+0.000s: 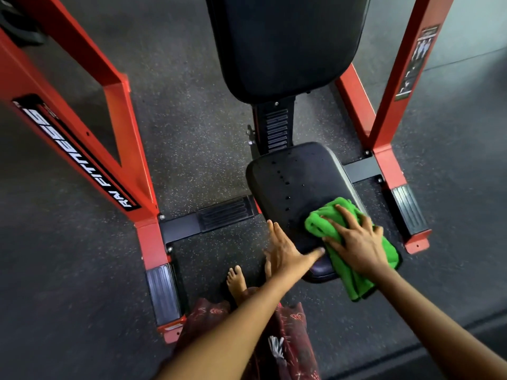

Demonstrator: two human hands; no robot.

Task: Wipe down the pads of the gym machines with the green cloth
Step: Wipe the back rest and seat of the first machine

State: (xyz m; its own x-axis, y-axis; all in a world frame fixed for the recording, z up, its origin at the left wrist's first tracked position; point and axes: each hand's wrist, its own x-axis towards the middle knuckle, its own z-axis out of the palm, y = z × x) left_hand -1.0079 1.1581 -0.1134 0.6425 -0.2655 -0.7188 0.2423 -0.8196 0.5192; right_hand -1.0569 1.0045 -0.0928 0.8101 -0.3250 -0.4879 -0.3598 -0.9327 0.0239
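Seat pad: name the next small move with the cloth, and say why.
Probably slide the green cloth forward across the seat pad, toward the backrest pad. The right hand presses it flat at the near right corner, the left hand rests at the near edge, and the pad's far part lies uncovered.

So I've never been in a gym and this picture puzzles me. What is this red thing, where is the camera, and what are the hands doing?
The camera sits on the person's head, looking down at their own arms. The red frame is a gym machine with two black pads: a seat and, above it, a backrest. The right hand presses a green cloth flat on the seat's near end, wiping it. The left hand is open, its thumb touching the seat's edge. A bare foot stands on the dark floor.
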